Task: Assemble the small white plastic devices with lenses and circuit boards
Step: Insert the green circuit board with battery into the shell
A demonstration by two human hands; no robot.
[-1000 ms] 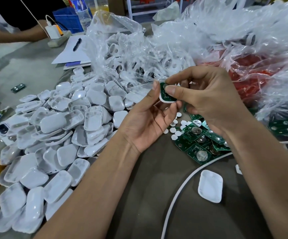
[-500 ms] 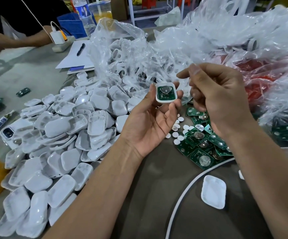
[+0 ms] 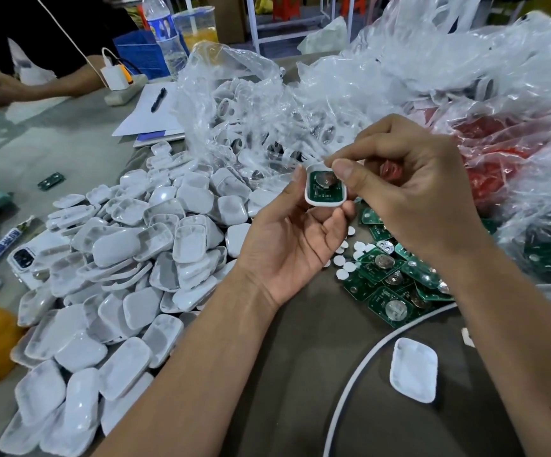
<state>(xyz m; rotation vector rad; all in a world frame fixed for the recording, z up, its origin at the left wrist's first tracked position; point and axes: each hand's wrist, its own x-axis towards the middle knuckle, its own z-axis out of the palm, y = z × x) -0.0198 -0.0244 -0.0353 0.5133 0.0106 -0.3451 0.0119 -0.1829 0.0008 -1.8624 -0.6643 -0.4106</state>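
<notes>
Right hand [image 3: 412, 192] returned; both hands' fingers [image 3: 345, 169] pinch shell [image 3: 323, 189].

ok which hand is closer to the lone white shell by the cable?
Right. The right hand is up at the held shell, its forearm passing just right of the lone white shell; the left hand sits farther off, up-left.

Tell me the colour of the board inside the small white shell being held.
Green circuit board, head view.

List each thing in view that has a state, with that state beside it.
white shell: open-faced, circuit board seated inside, held by left hand
right hand: thumb pressing on the shell's upper right edge
lone shell: lying hollow side up
clear bag: open
pen: capped
</notes>
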